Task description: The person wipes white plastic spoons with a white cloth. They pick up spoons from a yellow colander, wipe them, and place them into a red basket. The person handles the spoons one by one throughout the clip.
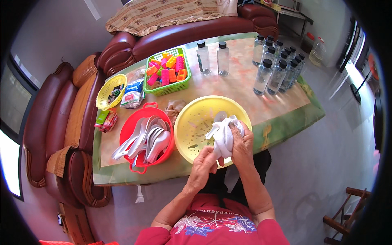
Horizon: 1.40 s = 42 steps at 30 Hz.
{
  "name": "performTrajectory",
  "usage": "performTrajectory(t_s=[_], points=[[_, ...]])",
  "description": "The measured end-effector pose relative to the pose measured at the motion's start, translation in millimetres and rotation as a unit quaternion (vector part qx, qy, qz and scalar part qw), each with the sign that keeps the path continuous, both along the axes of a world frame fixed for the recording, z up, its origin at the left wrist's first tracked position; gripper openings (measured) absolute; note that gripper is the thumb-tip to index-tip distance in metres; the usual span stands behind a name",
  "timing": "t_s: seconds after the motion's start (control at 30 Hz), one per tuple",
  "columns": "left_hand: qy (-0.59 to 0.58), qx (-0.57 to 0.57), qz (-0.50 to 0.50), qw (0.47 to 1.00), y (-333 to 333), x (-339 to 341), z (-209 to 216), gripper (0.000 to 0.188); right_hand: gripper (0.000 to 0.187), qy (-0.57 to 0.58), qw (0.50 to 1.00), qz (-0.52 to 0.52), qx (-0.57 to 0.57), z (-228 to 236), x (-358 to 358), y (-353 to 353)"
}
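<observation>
A bunched white cloth is held over the near right part of a yellow perforated basin. My right hand grips the cloth from the right, thumb on top. Lower down, my left hand is closed at the cloth's lower end, its fingertips pinched together. A greyish rounded piece, like a spoon's bowl, shows just beyond the cloth; whether the cloth wraps it is hidden. Left of the basin stands a red colander with several white and grey spoons in it.
Behind are a green basket of toy blocks, a yellow basket of small items, and packets. Two clear bottles stand mid-table; several more bottles crowd the far right. Sofas flank the table; a wooden stool stands right.
</observation>
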State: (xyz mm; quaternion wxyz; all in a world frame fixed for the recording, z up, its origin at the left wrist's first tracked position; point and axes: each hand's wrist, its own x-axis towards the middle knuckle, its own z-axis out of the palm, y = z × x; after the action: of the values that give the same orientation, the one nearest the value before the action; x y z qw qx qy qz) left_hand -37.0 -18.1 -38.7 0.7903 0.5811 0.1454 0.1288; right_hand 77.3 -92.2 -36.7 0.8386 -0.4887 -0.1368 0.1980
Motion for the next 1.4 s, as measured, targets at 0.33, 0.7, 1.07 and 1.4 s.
performTrajectory(t_s=[0.33, 0.7, 1.07, 1.4], points=[[0.011, -0.131, 0.080, 0.988, 2, 6, -16, 0.021, 0.035, -0.073, 0.985, -0.056, -0.148, -19, -33, 14], [-0.035, -0.254, 0.024, 0.966, 11, 5, -4, 0.034, 0.028, -0.087, 0.977, -0.176, -0.082, -18, -7, -2], [-0.056, -0.304, 0.064, 0.949, 5, 20, -22, 0.040, 0.032, -0.396, 0.848, -0.200, -0.289, -29, -32, 28], [-0.098, -0.354, 0.100, 0.925, 23, 14, -38, 0.038, 0.031, -0.491, 0.839, 0.060, -0.229, -10, -43, -16]])
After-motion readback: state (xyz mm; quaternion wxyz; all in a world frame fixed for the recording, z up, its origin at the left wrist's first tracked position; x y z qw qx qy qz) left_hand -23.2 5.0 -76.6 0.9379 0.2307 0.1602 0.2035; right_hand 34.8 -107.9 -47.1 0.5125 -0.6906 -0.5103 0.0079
